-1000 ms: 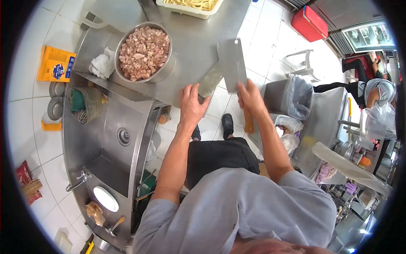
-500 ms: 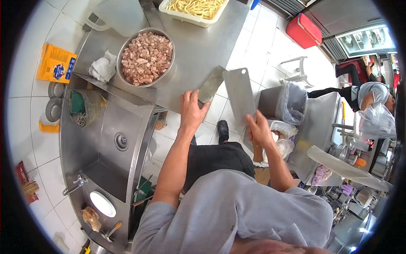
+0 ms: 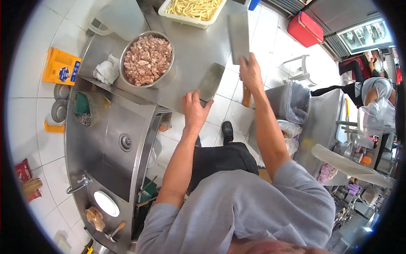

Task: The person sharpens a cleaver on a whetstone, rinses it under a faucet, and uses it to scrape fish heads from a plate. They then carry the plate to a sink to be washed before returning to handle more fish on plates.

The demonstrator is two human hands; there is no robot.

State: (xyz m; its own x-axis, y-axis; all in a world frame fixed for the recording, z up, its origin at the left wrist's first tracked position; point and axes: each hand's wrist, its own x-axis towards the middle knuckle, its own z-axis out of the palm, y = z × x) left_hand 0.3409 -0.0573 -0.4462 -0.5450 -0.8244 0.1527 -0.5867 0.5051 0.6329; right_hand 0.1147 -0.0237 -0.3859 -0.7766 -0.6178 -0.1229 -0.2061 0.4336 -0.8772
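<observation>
My right hand (image 3: 251, 74) grips a cleaver (image 3: 240, 36), its wide blade pointing away from me and its wooden handle showing below the fist. The blade is a little blurred and hangs past the right edge of the steel counter (image 3: 194, 55). A grey whetstone (image 3: 212, 80) lies at that counter's near corner. My left hand (image 3: 196, 111) holds the near end of the stone, fingers on its side and thumb at its edge. The blade is apart from the stone. Left of the stone stands a steel bowl (image 3: 172, 63) full of diced raw meat (image 3: 148, 59).
A white basket (image 3: 203, 24) of thick noodles sits at the counter's far end, near a clear plastic jug (image 3: 120, 19). A white cloth (image 3: 107, 70) lies by the bowl. The sink (image 3: 114, 148) is at left. Rightward are a lined bin (image 3: 292, 101), a stool (image 3: 302, 70) and another person (image 3: 374, 89).
My right hand has carried the cleaver forward and up, away from my body. My left hand stays at the whetstone, which has shifted only slightly in view.
</observation>
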